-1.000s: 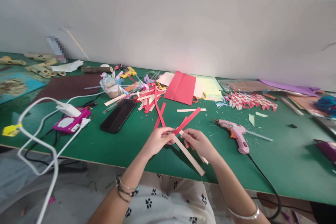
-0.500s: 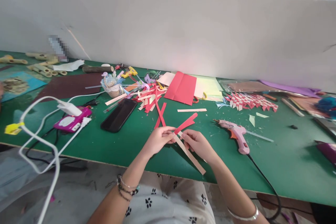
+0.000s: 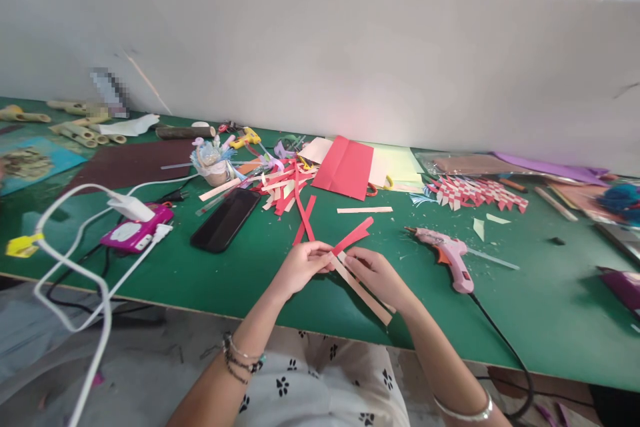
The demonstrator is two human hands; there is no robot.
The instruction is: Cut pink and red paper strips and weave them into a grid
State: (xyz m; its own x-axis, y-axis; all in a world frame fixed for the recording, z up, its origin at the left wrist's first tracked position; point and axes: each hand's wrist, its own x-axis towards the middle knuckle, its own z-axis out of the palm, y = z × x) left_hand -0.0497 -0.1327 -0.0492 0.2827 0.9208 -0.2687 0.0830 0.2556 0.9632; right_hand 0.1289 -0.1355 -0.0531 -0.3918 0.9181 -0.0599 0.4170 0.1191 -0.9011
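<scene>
Near the table's front edge, my left hand (image 3: 309, 261) pinches the crossing of several folded paper strips. A red paper strip (image 3: 354, 235) points up and right from it, its ends forked. Pale pink paper strips (image 3: 365, 293) run down to the right, side by side. On the right side, my right hand (image 3: 371, 271) is closed in a pinch on the pale strips close to the crossing; its fingers partly hide the join. Two crossed red strips (image 3: 306, 221) lie just beyond my left hand, and a single pale strip (image 3: 365, 210) lies behind the held piece.
A pink glue gun (image 3: 450, 257) with its cord lies to the right. To the left are a black phone (image 3: 226, 220) and a purple power socket (image 3: 137, 228) with white cables. Behind sit a folded red sheet (image 3: 345, 168), a paper strip pile (image 3: 285, 185) and a woven red-white piece (image 3: 477, 193).
The lower ends of the pale strips have shifted slightly, and a second pale strip now shows more beside the first. Both hands keep almost the same place and grip.
</scene>
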